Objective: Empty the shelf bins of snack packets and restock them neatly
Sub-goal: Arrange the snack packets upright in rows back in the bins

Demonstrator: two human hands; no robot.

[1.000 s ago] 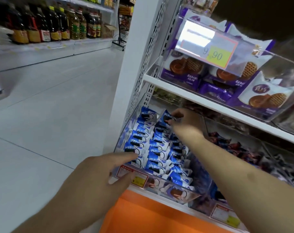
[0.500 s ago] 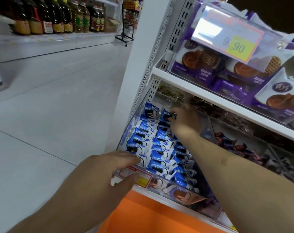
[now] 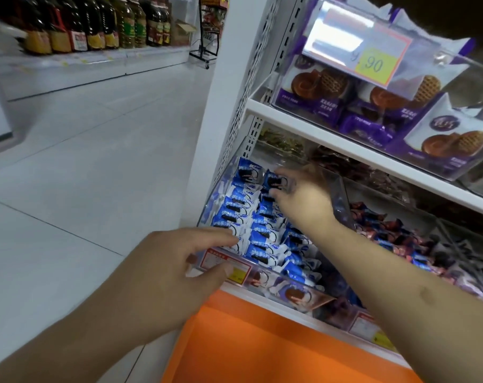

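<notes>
A clear plastic bin (image 3: 312, 298) on the lower shelf holds several blue-and-white snack packets (image 3: 241, 215) laid in neat rows. My left hand (image 3: 163, 269) holds the bin's front wall, with fingers over the rim and the thumb on the price label (image 3: 236, 268). My right hand (image 3: 304, 200) reaches to the back of the bin and pinches one blue packet (image 3: 273, 180) between thumb and fingertips, beside the rearmost packet of the left row.
The neighbouring bin (image 3: 395, 233) to the right holds dark red and blue packets. Purple waffle packets (image 3: 326, 87) fill the shelf above, behind a 9.90 price tag (image 3: 373, 64). An orange panel (image 3: 248, 341) lies below. Oil bottles (image 3: 96, 23) line the far aisle shelf.
My right hand has stayed at the back of the bin on the same blue packet, shifting only slightly. My left hand keeps its hold on the bin front. The camera has moved closer.
</notes>
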